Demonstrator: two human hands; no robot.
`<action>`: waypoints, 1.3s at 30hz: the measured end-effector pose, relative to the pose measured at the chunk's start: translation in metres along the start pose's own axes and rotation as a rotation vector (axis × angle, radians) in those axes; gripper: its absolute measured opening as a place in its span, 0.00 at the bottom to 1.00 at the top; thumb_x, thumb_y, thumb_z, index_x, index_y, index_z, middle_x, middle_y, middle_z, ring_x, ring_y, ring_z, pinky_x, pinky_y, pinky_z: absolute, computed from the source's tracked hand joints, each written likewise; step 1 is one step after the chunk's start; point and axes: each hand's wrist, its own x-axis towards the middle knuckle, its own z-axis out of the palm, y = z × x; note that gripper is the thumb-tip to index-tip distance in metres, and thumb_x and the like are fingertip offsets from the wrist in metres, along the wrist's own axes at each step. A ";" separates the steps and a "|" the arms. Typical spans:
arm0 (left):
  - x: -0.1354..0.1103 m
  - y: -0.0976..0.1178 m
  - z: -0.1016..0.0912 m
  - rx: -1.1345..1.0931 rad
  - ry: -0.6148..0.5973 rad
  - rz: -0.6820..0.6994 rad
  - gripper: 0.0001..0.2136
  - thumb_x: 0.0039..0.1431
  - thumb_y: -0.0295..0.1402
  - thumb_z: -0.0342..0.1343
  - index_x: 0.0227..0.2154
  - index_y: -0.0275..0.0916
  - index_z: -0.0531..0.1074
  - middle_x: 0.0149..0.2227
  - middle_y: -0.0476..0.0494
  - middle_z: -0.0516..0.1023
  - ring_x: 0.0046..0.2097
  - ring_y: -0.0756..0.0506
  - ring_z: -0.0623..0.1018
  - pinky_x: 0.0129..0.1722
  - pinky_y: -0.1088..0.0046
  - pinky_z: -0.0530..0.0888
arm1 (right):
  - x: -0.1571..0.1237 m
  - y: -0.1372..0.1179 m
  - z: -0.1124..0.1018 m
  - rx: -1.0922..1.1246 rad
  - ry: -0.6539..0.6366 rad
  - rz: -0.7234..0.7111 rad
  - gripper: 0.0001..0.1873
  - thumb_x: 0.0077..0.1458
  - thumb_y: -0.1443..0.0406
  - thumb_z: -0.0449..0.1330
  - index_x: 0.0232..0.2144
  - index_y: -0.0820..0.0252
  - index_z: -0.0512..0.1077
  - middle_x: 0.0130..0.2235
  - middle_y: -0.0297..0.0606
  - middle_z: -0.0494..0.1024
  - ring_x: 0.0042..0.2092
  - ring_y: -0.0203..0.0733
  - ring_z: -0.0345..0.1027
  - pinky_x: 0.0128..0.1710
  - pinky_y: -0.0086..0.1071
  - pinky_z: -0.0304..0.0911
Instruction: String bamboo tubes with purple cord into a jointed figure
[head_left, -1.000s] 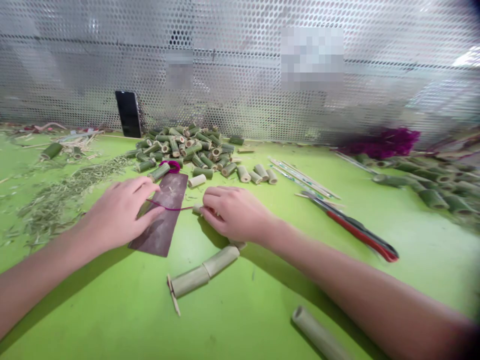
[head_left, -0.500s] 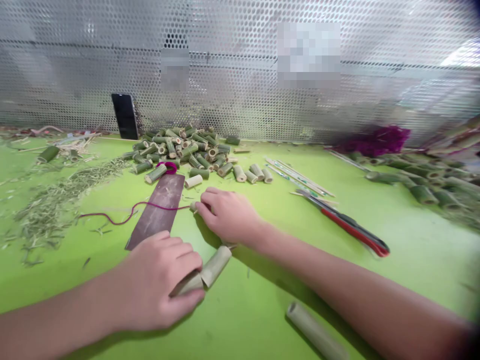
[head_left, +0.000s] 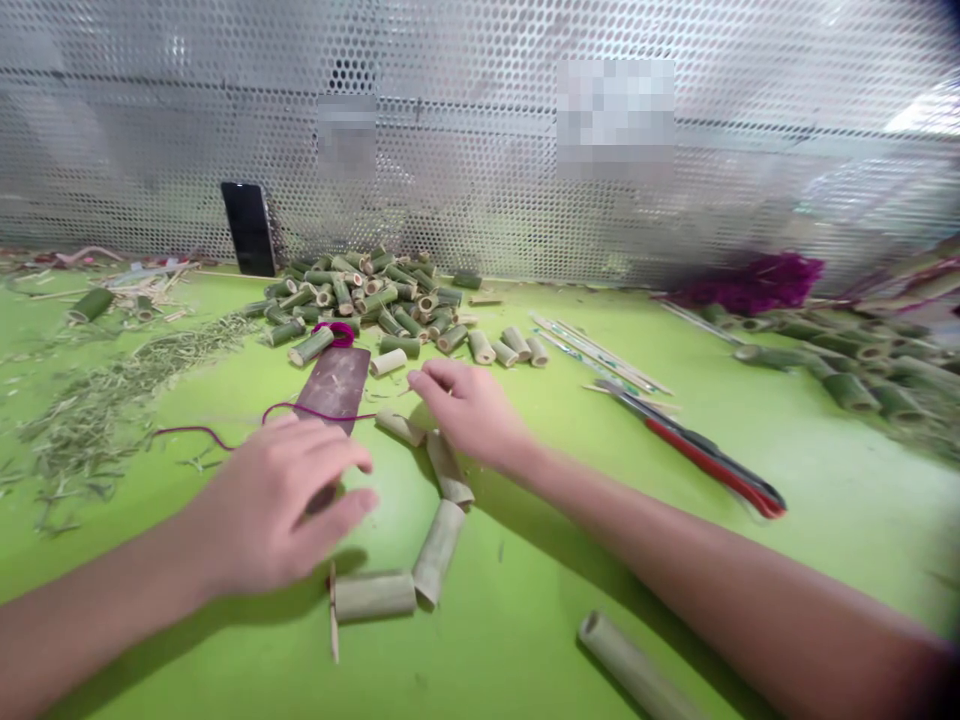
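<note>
A chain of several pale bamboo tubes (head_left: 439,538) lies in a curve on the green table (head_left: 525,600), from a tube near me (head_left: 373,596) up to a small one (head_left: 401,428). A purple string (head_left: 315,412) runs from that small tube across a brown sandpaper strip (head_left: 334,385) to the left. My left hand (head_left: 277,500) hovers over the strip's near end, fingers spread, holding nothing. My right hand (head_left: 469,410) rests just right of the small tube, fingers stretched out and empty. A thin stick (head_left: 332,625) lies by the nearest tube.
A heap of green bamboo pieces (head_left: 367,295) and a dark phone (head_left: 247,228) stand before the perforated metal wall. Red-handled cutters (head_left: 705,460) and thin sticks (head_left: 592,350) lie right. Bamboo lengths (head_left: 847,370), purple thread (head_left: 757,283), shavings (head_left: 112,390), a loose tube (head_left: 637,670).
My left hand dropped the string, grasped the tube chain, then let go and lifted left. My right hand released the small tube. The chain now lies bent in a curve.
</note>
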 end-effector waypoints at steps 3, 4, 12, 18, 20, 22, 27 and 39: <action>0.009 -0.026 -0.010 0.130 0.072 -0.127 0.15 0.70 0.42 0.48 0.41 0.42 0.78 0.40 0.42 0.84 0.40 0.40 0.80 0.41 0.60 0.74 | 0.005 0.007 -0.002 0.043 0.084 -0.054 0.21 0.66 0.56 0.52 0.21 0.56 0.56 0.23 0.31 0.64 0.27 0.37 0.58 0.28 0.32 0.52; 0.012 -0.032 -0.012 0.154 0.080 -0.151 0.15 0.69 0.42 0.49 0.41 0.41 0.78 0.42 0.42 0.84 0.41 0.39 0.80 0.42 0.59 0.74 | 0.005 0.008 -0.003 0.048 0.086 -0.064 0.21 0.65 0.56 0.52 0.21 0.56 0.57 0.23 0.31 0.64 0.28 0.37 0.58 0.28 0.32 0.52; 0.038 -0.033 -0.015 0.243 -0.061 -0.118 0.15 0.67 0.39 0.51 0.47 0.40 0.79 0.49 0.38 0.81 0.46 0.36 0.79 0.46 0.56 0.75 | 0.012 -0.010 -0.017 0.010 -0.022 -0.204 0.17 0.65 0.57 0.53 0.25 0.57 0.63 0.22 0.29 0.66 0.25 0.34 0.57 0.27 0.32 0.50; 0.055 -0.038 0.003 0.243 -0.078 -0.021 0.12 0.66 0.35 0.52 0.42 0.38 0.80 0.43 0.38 0.81 0.44 0.37 0.79 0.43 0.58 0.76 | 0.019 -0.020 0.003 0.025 -0.107 -0.230 0.17 0.65 0.59 0.53 0.24 0.58 0.64 0.23 0.29 0.67 0.27 0.34 0.59 0.28 0.32 0.51; 0.058 -0.042 0.010 0.230 -0.045 0.012 0.10 0.66 0.33 0.53 0.39 0.38 0.80 0.42 0.39 0.81 0.43 0.37 0.79 0.43 0.59 0.76 | 0.017 -0.016 0.010 0.041 -0.064 -0.224 0.18 0.66 0.59 0.52 0.23 0.57 0.61 0.23 0.30 0.66 0.27 0.34 0.58 0.29 0.32 0.50; 0.059 -0.045 0.014 0.233 -0.028 0.033 0.09 0.67 0.32 0.54 0.38 0.38 0.79 0.40 0.40 0.80 0.42 0.38 0.79 0.42 0.60 0.75 | 0.014 -0.012 0.013 0.044 -0.035 -0.232 0.19 0.66 0.59 0.52 0.23 0.57 0.59 0.23 0.30 0.65 0.27 0.34 0.57 0.29 0.32 0.50; 0.061 -0.046 0.020 0.245 -0.027 0.033 0.11 0.70 0.31 0.50 0.36 0.35 0.77 0.37 0.38 0.78 0.40 0.38 0.77 0.42 0.58 0.75 | 0.007 -0.007 0.014 0.009 -0.120 -0.262 0.18 0.66 0.60 0.53 0.23 0.58 0.61 0.23 0.30 0.66 0.27 0.34 0.57 0.29 0.32 0.49; 0.058 -0.048 0.017 0.088 -0.005 0.034 0.07 0.66 0.32 0.54 0.37 0.37 0.76 0.38 0.42 0.75 0.42 0.40 0.75 0.42 0.61 0.74 | 0.008 0.007 0.021 0.194 -0.030 -0.314 0.19 0.68 0.58 0.50 0.24 0.56 0.58 0.23 0.27 0.61 0.26 0.33 0.55 0.29 0.30 0.51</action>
